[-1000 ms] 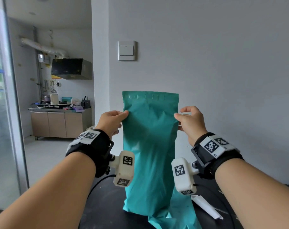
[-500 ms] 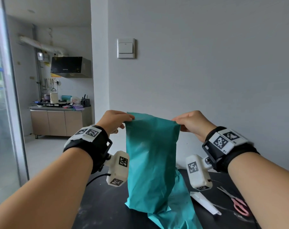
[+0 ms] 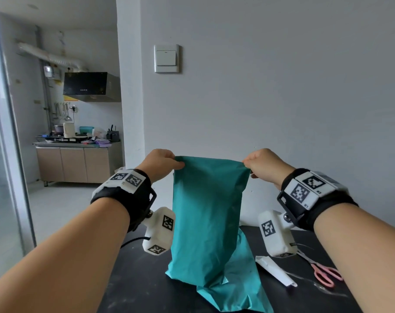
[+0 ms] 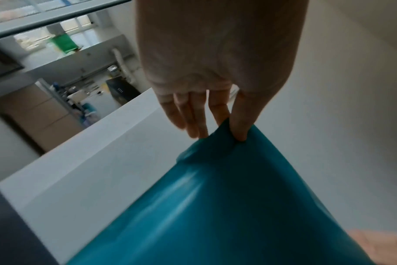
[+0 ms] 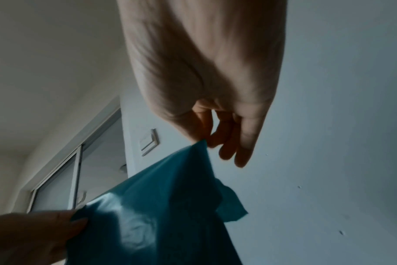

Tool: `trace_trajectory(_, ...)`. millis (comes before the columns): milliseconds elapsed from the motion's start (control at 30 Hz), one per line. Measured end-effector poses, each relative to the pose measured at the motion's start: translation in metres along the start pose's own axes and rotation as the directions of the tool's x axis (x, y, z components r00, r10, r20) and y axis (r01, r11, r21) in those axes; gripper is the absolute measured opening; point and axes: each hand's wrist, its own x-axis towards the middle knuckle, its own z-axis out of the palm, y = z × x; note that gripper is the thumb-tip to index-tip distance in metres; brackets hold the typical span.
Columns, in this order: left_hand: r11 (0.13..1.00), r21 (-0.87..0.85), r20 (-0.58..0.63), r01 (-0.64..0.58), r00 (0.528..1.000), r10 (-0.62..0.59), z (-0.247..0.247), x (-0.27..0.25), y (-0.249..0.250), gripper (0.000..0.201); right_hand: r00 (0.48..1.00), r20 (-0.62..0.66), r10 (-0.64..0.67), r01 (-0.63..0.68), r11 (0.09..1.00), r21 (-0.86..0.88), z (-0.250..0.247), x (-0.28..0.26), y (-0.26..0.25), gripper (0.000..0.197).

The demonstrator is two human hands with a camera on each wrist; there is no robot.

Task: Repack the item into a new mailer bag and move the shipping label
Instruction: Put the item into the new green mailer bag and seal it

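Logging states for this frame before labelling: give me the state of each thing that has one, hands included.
Left hand: pinches the top left corner of the held bag.
Right hand: pinches the top right corner.
Teal mailer bag: held upright, bottom on the black table.
Second teal bag: lying flat behind the held one.
Scissors: lying on the table; open or closed, cannot tell.
White paper piece: lying flat.
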Motion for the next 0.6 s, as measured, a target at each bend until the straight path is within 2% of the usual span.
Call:
trace_trajectory(33, 0.995, -0.102, 0.019, 0.009, 1.000, -0.007, 0.003, 0.000, -0.005, 0.015, 1.000, 0.028, -0.009, 0.005, 0.988, 0.156, 0.002, -0.003, 0.004, 0.021)
trace_trajectory(100, 0.968, -0.249, -0.005, 0.011, 1.000, -0.013, 0.011, 0.001, -0.016, 0.015, 0.989, 0.142, -0.032, -0.047, 0.853, 0.519, 0.010, -0.014, 0.012, 0.034)
trace_trajectory(133, 0.962, -0.274, -0.040, 0.006, 0.999, -0.018, 0.014, 0.001, -0.021, 0.018, 0.976, 0.209, -0.059, -0.086, 0.779, 0.621, 0.014, -0.020, 0.016, 0.048)
trace_trajectory(167, 0.958, -0.286, -0.075, -0.004, 0.997, -0.018, 0.018, 0.001, -0.025, 0.022, 0.962, 0.260, -0.088, -0.109, 0.745, 0.658, 0.020, -0.026, 0.018, 0.061)
trace_trajectory(200, 0.950, -0.312, -0.097, -0.015, 0.995, -0.016, 0.021, 0.000, -0.028, 0.023, 0.951, 0.287, -0.119, -0.109, 0.737, 0.667, 0.027, -0.030, 0.020, 0.064)
trace_trajectory(233, 0.937, -0.349, -0.100, -0.025, 0.995, -0.011, 0.024, -0.003, -0.028, 0.024, 0.944, 0.297, -0.142, -0.095, 0.746, 0.660, 0.034, -0.033, 0.021, 0.055)
trace_trajectory(267, 0.920, -0.390, -0.066, -0.023, 0.998, -0.003, 0.026, -0.005, -0.030, 0.027, 0.947, 0.286, -0.146, -0.078, 0.759, 0.647, 0.041, -0.034, 0.022, 0.045)
trace_trajectory(333, 0.898, -0.440, 0.053, 0.006, 0.998, 0.019, 0.030, -0.006, -0.036, 0.033, 0.967, 0.232, -0.106, -0.071, 0.763, 0.642, 0.051, -0.033, 0.024, 0.036)
trace_trajectory(400, 0.895, -0.443, 0.110, 0.045, 0.994, 0.005, 0.033, -0.007, -0.042, 0.025, 0.981, 0.180, -0.072, -0.064, 0.757, 0.650, 0.055, -0.029, 0.028, 0.033)
trace_trajectory(500, 0.877, -0.473, 0.080, 0.083, 0.995, -0.051, 0.039, -0.006, -0.049, 0.018, 0.982, 0.180, -0.062, -0.068, 0.769, 0.636, 0.058, -0.026, 0.036, 0.036)
trace_trajectory(600, 0.871, -0.488, 0.010, 0.056, 0.998, -0.059, 0.045, -0.005, -0.053, 0.014, 0.972, 0.218, -0.092, -0.054, 0.811, 0.583, 0.061, -0.026, 0.038, 0.041)
